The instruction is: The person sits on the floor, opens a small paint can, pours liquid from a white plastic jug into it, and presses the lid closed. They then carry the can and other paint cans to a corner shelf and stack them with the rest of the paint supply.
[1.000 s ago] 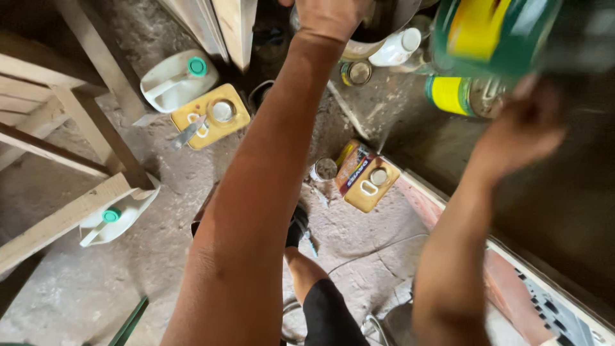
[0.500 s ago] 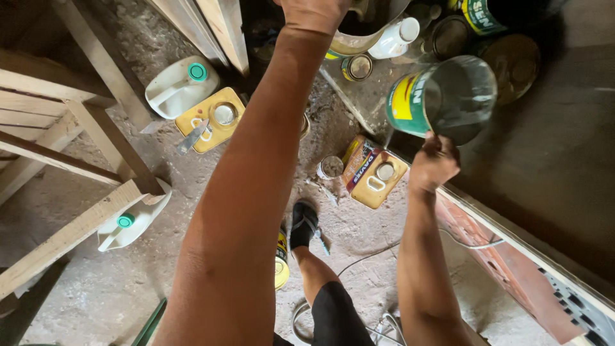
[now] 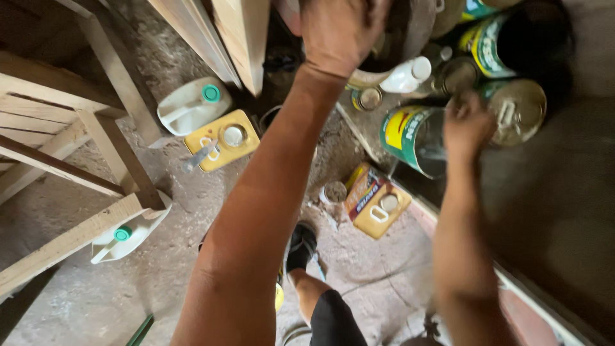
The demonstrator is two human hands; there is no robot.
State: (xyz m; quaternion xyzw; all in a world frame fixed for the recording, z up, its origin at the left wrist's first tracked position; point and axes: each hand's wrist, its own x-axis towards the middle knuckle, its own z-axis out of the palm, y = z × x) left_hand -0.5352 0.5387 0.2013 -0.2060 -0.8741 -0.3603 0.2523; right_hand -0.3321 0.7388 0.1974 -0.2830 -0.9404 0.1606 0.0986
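Note:
My left hand [image 3: 339,32] reaches far forward, its fingers curled over the edge of a dark round container [image 3: 413,25] at the top of the view. My right hand [image 3: 467,125] grips the rim of an open green and yellow tin can [image 3: 407,138]. The can is tilted on its side at the edge of a dark ledge [image 3: 551,211]. What the can holds is hidden. My leg and black shoe [image 3: 301,247] stand on the dirt floor below, between my two arms.
Beside the green can are several more tins [image 3: 512,109] and a white bottle [image 3: 403,77]. Two yellow flat cans [image 3: 221,140] [image 3: 381,205] and two white jugs with green caps [image 3: 192,102] [image 3: 128,234] lie on the floor. A wooden frame [image 3: 70,166] and planks [image 3: 237,38] stand left.
My right hand has brought the green can down from high at the right to the ledge's edge. My left hand stays on the dark container.

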